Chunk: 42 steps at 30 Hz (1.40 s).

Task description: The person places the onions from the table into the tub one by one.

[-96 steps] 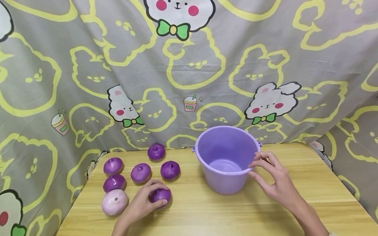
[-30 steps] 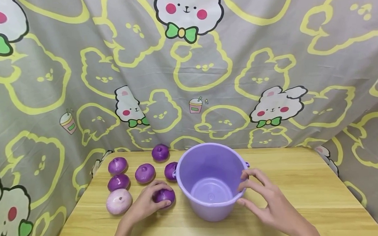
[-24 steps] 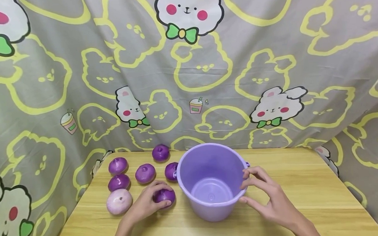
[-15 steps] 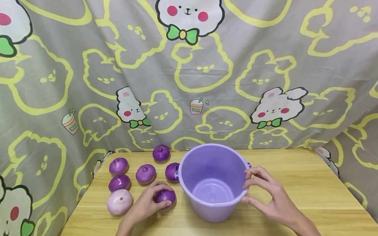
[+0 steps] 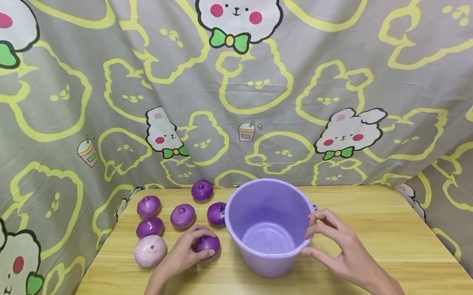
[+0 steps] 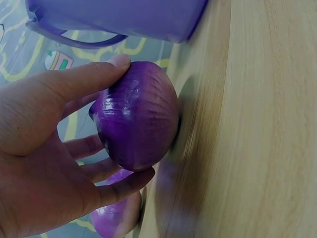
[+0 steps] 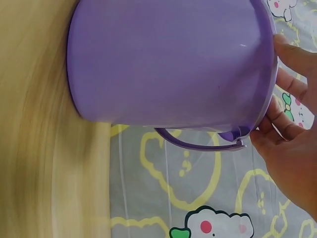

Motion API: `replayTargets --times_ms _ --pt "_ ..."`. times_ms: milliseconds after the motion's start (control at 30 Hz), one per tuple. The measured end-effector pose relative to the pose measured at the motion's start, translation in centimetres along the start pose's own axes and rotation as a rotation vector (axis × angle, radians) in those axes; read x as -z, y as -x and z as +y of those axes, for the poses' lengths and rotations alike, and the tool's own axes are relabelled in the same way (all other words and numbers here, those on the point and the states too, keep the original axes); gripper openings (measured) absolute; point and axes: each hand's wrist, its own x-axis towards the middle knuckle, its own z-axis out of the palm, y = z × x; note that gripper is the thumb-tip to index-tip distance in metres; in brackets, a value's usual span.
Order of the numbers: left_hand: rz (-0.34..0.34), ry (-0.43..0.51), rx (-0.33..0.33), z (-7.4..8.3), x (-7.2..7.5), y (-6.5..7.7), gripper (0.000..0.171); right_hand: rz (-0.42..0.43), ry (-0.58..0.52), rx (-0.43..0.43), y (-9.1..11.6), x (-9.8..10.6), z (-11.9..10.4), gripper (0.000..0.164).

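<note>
My left hand (image 5: 184, 252) holds a purple onion (image 5: 208, 247) on the table, thumb on one side and fingers round the other; the left wrist view shows the glossy onion (image 6: 141, 116) between them. To its right stands a light purple bucket (image 5: 267, 262), upright, with nothing inside it. My right hand (image 5: 344, 246) pinches the bucket's right rim, thumb outside and fingers over the edge. In the right wrist view, the bucket's handle (image 7: 198, 146) hangs down on the far side, near the fingers of my right hand (image 7: 290, 116).
Several more onions lie at the left: a pale one (image 5: 150, 251), a dark one (image 5: 150, 228) behind it, and a middle one (image 5: 182, 216). Another onion (image 5: 215, 214) is partly hidden by the bucket. A patterned curtain (image 5: 202, 87) rises behind the wooden table (image 5: 382, 229).
Since the oldest frame, the bucket has come nearer and to the left with my right hand on its rim. My left hand stays on the same onion. The last second shows almost no movement.
</note>
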Motion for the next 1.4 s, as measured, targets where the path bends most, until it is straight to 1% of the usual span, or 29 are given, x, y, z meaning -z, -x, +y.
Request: replayTargets --times_ms 167,400,633,833,1000,1200,1400 --pt "0.004 -0.017 -0.005 0.05 0.04 -0.03 0.035 0.007 -0.02 0.016 -0.05 -0.01 0.17 0.042" --pt "0.014 -0.039 -0.019 -0.04 0.03 0.03 0.035 0.044 -0.118 0.089 -0.24 -0.14 0.61 0.035" --pt "0.002 -0.019 -0.008 0.1 0.14 0.12 0.035 0.055 -0.176 0.089 -0.31 -0.31 0.85 0.035" --pt "-0.004 -0.013 -0.001 0.22 0.27 0.12 0.035 0.053 -0.169 0.086 -0.35 -0.29 0.88 0.039" --pt "-0.006 -0.003 -0.01 0.19 0.24 0.01 0.035 0.051 -0.156 0.084 -0.48 -0.11 0.52 0.039" --pt "0.019 -0.024 -0.025 0.17 0.23 0.05 0.035 0.046 -0.137 0.075 -0.59 0.09 0.13 0.039" --pt "0.033 -0.031 -0.025 0.28 0.3 0.02 0.036 0.048 -0.11 0.056 -0.3 0.18 0.51 0.038"
